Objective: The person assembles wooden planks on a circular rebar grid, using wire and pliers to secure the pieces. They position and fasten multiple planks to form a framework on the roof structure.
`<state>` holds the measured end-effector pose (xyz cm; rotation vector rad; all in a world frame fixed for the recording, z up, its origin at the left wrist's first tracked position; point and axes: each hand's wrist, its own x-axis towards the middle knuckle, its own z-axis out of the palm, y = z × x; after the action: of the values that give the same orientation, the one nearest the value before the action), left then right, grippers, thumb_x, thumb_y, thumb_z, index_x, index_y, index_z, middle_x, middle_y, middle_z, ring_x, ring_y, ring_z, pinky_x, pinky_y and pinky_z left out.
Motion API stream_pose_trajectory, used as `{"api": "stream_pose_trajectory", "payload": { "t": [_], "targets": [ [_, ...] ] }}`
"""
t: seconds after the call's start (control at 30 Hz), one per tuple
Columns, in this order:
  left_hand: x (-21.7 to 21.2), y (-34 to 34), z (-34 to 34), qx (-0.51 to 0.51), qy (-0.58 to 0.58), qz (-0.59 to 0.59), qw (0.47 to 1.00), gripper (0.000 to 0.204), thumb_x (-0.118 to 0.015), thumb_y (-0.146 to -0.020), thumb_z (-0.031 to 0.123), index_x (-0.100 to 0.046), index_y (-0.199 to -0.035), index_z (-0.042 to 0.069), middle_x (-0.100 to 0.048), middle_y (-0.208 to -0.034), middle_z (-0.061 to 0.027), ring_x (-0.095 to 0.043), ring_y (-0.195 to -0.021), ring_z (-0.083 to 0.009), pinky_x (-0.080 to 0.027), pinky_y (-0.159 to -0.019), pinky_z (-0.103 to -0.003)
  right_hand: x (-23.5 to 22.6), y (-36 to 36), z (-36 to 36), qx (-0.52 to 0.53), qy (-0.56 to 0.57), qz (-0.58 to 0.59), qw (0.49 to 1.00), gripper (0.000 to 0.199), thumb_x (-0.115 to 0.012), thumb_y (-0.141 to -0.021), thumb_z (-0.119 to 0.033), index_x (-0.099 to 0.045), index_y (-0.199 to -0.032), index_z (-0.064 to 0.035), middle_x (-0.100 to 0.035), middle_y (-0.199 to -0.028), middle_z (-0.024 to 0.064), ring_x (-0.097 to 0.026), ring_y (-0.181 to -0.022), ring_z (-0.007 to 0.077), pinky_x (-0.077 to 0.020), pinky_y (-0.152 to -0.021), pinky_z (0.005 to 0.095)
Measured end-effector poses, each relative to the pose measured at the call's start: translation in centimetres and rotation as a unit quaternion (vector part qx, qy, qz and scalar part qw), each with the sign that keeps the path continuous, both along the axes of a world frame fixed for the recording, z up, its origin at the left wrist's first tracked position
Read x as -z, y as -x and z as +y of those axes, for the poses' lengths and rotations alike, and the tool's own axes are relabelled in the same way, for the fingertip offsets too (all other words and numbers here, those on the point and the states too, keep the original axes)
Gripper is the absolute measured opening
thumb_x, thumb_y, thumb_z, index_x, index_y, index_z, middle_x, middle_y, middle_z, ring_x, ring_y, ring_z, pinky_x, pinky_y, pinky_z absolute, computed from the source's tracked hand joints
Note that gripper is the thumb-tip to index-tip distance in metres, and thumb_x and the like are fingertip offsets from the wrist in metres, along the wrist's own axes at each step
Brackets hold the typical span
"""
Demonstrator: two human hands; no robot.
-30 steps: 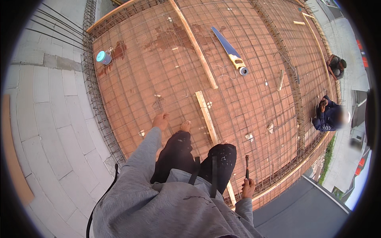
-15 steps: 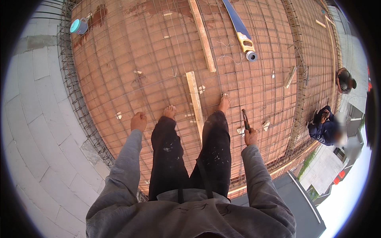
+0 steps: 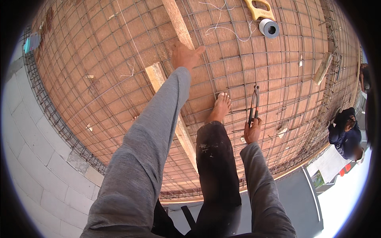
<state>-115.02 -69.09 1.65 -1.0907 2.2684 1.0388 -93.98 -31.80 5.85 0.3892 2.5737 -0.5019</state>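
Gripping black-and-red metal pincers [image 3: 257, 99]: right hand [image 3: 253, 131]! Just beyond the left hand [image 3: 185, 57], grasp unclear, runs a long pale wooden plank [image 3: 177, 19].

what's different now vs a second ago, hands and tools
The left hand has reached forward and rightward, from beside the left foot to the near end of the farther wooden plank; contact is unclear. The right hand still holds the pincers, whose handles are now spread apart. The view has shifted, cutting off the saw's blade. The spool still lies by the saw's yellow handle.
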Motion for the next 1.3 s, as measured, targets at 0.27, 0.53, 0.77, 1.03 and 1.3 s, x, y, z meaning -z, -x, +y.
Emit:
{"api": "stream_pose_trajectory", "payload": {
  "t": [0.27,0.53,0.77,1.03,1.3],
  "targets": [
    [-6.8,-1.6,-2.3,-0.197,-0.198,0.136,0.950,0.047,-0.069,-0.080,0.014,-0.057,-0.121,-0.007,-0.068,-0.108,-0.0176,-0.066,-0.102,-0.0267,-0.051,-0.090,-0.037,-2.6,3.6,1.8,-0.042,0.088,0.060,0.993,0.044,-0.071,-0.089,-0.015,-0.056,-0.126,0.0043,-0.054,-0.130,0.0253,-0.063,-0.107,0.0393,-0.0535,-0.088,0.0439],
    [-32.8,-9.6,-7.1,-0.220,-0.275,0.200,0.914,0.050,-0.061,-0.081,0.004,-0.055,-0.129,-0.006,-0.067,-0.114,-0.0110,-0.064,-0.098,-0.0189,-0.051,-0.089,-0.032,-15.8,20.3,-18.2,0.006,0.400,-0.063,0.914,0.049,-0.063,-0.098,-0.028,-0.055,-0.132,0.0062,-0.063,-0.125,0.0231,-0.069,-0.100,0.0276,-0.0560,-0.084,0.0372],
    [-49.8,-29.5,-8.1,-0.177,-0.106,0.133,0.969,0.049,-0.065,-0.078,0.009,-0.053,-0.123,-0.005,-0.066,-0.103,-0.0150,-0.066,-0.087,-0.0279,-0.054,-0.081,-0.037,-30.2,22.2,-41.6,0.014,0.590,-0.224,0.776,0.091,-0.059,-0.094,-0.065,-0.038,-0.147,0.0049,-0.055,-0.135,0.0223,-0.060,-0.120,0.0299,-0.0554,-0.090,0.0437],
    [-57.4,-49.1,-6.3,-0.124,0.030,0.010,0.992,0.055,-0.072,-0.070,0.022,-0.054,-0.118,0.001,-0.060,-0.109,-0.0219,-0.065,-0.088,-0.0461,-0.054,-0.078,-0.054,-34.6,19.5,-57.1,0.049,0.620,-0.207,0.755,0.075,-0.077,-0.089,-0.037,-0.046,-0.138,0.0095,-0.057,-0.125,0.0211,-0.059,-0.116,0.0309,-0.0502,-0.097,0.0472],
    [-57.5,-66.6,-6.3,-0.142,0.100,-0.121,0.977,0.067,-0.072,-0.066,0.011,-0.050,-0.129,0.005,-0.057,-0.115,-0.0210,-0.058,-0.108,-0.0472,-0.054,-0.087,-0.052,-34.8,3.5,-55.2,0.047,0.534,-0.290,0.793,0.059,-0.076,-0.076,-0.021,-0.054,-0.125,0.0037,-0.059,-0.103,0.0102,-0.058,-0.096,0.0223,-0.0478,-0.087,0.0407]
  ]
}}
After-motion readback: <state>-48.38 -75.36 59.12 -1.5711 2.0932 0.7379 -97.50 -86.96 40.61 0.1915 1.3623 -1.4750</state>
